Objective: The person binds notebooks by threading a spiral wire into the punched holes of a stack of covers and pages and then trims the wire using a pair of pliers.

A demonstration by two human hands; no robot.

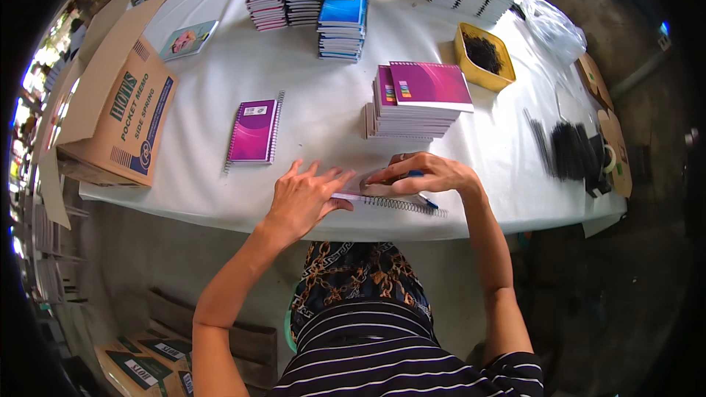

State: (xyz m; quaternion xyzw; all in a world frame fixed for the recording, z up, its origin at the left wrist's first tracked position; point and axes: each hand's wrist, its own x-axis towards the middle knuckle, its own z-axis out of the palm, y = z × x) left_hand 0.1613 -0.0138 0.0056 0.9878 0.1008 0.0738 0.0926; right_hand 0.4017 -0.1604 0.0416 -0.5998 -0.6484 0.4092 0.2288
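A spiral notebook (351, 197) lies at the table's near edge, mostly covered by my hands. Its wire coil (404, 206) runs along the side facing me, and the loose end sticks out to the right. My left hand (303, 197) grips the notebook's left part, fingers spread over it and thumb at the near edge. My right hand (430, 174) bends over the coil, closed around a slim blue pen-like tool (428, 202) whose end points down toward the wire. Left of my hands lies a purple notebook (252, 132) with a coil jutting past its lower corner.
Beyond my right hand stands a stack of purple-covered pads (415, 106). A yellow tub (507, 77) holds black coils; more black coils (570, 151) lie at right. Blue notebooks (342, 18) are stacked at the back. An open cardboard box (121, 117) stands at left.
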